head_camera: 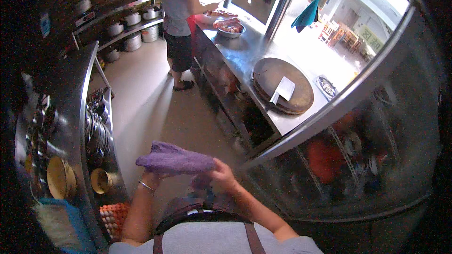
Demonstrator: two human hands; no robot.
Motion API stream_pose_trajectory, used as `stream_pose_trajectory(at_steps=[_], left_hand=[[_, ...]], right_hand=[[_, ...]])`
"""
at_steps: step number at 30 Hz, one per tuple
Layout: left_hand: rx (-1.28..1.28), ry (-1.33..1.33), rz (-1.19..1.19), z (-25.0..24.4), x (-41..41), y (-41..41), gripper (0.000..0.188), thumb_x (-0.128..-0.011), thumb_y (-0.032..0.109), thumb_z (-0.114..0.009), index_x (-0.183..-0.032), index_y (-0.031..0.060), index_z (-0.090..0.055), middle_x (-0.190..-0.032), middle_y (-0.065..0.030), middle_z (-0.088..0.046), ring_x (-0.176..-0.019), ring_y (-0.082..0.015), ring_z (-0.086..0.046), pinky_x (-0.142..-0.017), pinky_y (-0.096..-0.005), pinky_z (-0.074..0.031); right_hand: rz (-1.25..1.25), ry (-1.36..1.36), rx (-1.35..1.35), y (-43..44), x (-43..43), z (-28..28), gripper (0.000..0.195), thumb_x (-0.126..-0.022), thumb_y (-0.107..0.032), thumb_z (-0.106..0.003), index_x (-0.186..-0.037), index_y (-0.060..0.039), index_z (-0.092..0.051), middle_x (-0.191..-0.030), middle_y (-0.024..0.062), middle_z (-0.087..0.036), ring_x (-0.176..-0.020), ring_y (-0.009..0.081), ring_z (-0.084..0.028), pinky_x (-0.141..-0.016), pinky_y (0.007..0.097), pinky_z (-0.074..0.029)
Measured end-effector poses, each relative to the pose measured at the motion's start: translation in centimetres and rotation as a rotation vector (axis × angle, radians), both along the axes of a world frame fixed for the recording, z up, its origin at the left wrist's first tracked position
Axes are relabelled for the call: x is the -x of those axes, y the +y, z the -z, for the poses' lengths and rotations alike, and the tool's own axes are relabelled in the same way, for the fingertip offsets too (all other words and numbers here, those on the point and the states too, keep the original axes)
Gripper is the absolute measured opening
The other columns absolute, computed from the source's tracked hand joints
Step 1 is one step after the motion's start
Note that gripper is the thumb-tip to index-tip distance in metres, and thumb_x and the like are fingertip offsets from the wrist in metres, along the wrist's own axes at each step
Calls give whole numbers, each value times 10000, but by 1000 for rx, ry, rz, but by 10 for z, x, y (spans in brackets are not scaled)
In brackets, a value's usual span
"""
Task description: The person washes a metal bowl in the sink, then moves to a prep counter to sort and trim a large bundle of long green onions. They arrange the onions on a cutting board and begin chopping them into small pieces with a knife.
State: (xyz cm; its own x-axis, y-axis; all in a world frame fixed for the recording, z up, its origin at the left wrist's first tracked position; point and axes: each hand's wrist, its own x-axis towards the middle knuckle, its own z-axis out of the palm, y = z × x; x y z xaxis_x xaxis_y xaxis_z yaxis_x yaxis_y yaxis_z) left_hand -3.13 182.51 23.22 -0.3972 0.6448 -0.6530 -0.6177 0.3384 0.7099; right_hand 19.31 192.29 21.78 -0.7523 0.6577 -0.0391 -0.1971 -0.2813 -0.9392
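Observation:
A purple cloth (176, 159) is stretched between my two hands in front of my waist. My left hand (154, 177), below a bracelet-like band on the wrist, holds the cloth from underneath at its left part; the cloth hides most of the fingers. At the right end, my right hand (222, 174) grips the cloth's edge between thumb and fingers. Ahead to the right, a cleaver (285, 89) lies on a round chopping block (261, 72) on a steel counter (282, 121).
Another person (178, 24) stands at the counter's far end near a metal bowl of meat (230, 30). Pots (132, 18) fill shelves at the back left. Steel shelving (84, 77) with plates and egg trays (113, 218) borders the left; a glass-fronted cabinet (339, 169) is at right.

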Motion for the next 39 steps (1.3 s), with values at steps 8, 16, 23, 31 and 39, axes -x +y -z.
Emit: stream_pose_trajectory(at_steps=[8,16,23,31,39], left_hand=[[-91,-150,-94,73,117,15,281,-806,265,-568,-1026,95,-523,-883,-64,-586,-779,-216,-577,-603,-343,-460],[-61,-133,-437,123,158,88,235,-792,230,-579,-978,91,-543,-825,-58,-575,-720,-207,-568,-576,-335,-447],[9,2,-552,81,171,169,292,-792,269,-581,-1013,85,-530,-822,-61,-570,-726,-191,-562,-600,-325,-456],[-199,258,-416,74,162,167,448,-801,399,-544,-1110,80,-486,-981,-93,-557,-901,-196,-539,-751,-369,-431],[44,164,-801,145,141,66,366,-827,389,-507,-980,58,-545,-870,-55,-580,-748,-132,-584,-582,-261,-471]], right_hand=[[381,-155,-276,193,29,-22,342,-675,16,-498,-1011,-44,-514,-930,18,-565,-889,126,-527,-822,278,-417],[946,189,-249,478,-4,-85,280,-868,-123,-447,-1137,-72,-389,-1061,101,-517,-921,201,-547,-780,316,-463],[1178,13,-569,716,-57,-145,341,-792,-68,-536,-1119,-14,-459,-935,123,-543,-852,195,-559,-705,281,-488],[811,-580,-1153,762,63,-4,275,-817,-173,-519,-1071,-73,-552,-1057,106,-548,-978,247,-518,-813,348,-453],[-1264,-567,-654,473,272,240,377,-818,-289,-522,-1160,-131,-506,-1101,68,-551,-950,222,-542,-842,372,-435]])
